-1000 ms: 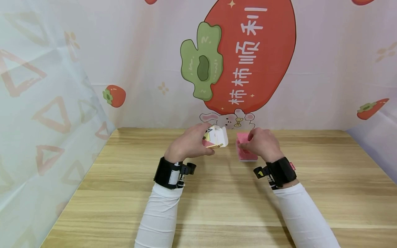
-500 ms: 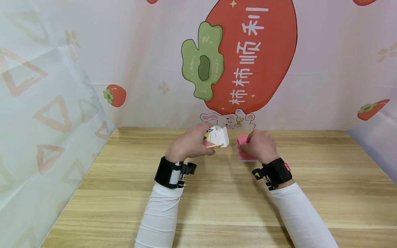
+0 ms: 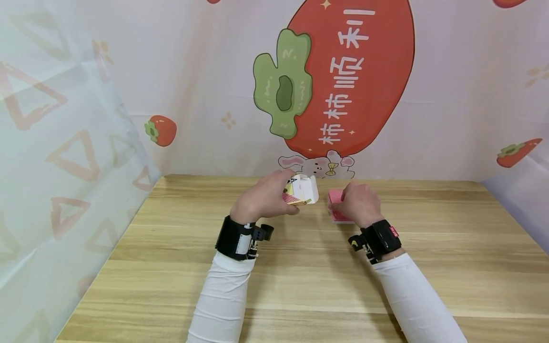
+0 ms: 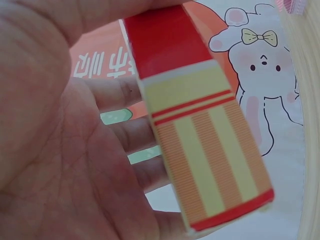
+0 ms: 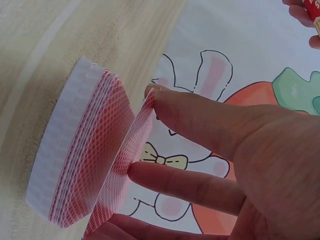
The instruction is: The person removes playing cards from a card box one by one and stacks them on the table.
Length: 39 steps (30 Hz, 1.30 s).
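Note:
My left hand holds a playing-card box up near the back of the table, its white flap standing open to the right. The left wrist view shows the box's red and striped narrow side between thumb and fingers. To its right, a deck of red-backed playing cards sits on the table, partly hidden by my right hand. In the right wrist view, thumb and fingers pinch a thin red-patterned card, tilted off the deck. Whether it is a single card, I cannot tell.
The wooden table ends at a printed cloth hanging just behind both hands. Another cloth hangs along the left side. A black strap with a small camera is on the right wrist.
My right hand has shifted slightly left and toward me over the deck, and its wrist has turned a little. My left hand keeps the box in nearly the same place.

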{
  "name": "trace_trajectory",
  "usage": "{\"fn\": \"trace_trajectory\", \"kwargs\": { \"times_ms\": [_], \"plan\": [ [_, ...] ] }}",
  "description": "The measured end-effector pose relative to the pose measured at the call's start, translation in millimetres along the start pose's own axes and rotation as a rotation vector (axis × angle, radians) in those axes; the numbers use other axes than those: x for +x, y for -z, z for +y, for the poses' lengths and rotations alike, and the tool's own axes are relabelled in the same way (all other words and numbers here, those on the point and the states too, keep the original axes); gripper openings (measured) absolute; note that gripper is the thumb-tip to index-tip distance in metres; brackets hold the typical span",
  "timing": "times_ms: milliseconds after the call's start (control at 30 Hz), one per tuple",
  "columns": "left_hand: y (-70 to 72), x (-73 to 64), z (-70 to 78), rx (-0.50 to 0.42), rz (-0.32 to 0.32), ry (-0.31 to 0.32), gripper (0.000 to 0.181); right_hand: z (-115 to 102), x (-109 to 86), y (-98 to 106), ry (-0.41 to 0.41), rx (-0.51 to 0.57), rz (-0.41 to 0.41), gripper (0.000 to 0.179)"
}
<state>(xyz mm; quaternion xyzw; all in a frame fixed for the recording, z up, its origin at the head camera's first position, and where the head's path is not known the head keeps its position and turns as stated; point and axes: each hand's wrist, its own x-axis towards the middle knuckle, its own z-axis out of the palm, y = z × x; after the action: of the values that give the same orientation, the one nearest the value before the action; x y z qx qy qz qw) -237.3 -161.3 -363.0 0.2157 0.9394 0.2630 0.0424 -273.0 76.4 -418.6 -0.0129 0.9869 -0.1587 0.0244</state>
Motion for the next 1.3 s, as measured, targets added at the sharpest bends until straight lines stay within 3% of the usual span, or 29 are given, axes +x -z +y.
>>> {"fn": "trace_trajectory", "kwargs": {
  "times_ms": [1300],
  "plan": [
    [0.3,0.5,1.4,0.027,-0.006,0.009,0.076,0,3.3,-11,-0.014,-0.053,0.017,0.043]
  ]
}}
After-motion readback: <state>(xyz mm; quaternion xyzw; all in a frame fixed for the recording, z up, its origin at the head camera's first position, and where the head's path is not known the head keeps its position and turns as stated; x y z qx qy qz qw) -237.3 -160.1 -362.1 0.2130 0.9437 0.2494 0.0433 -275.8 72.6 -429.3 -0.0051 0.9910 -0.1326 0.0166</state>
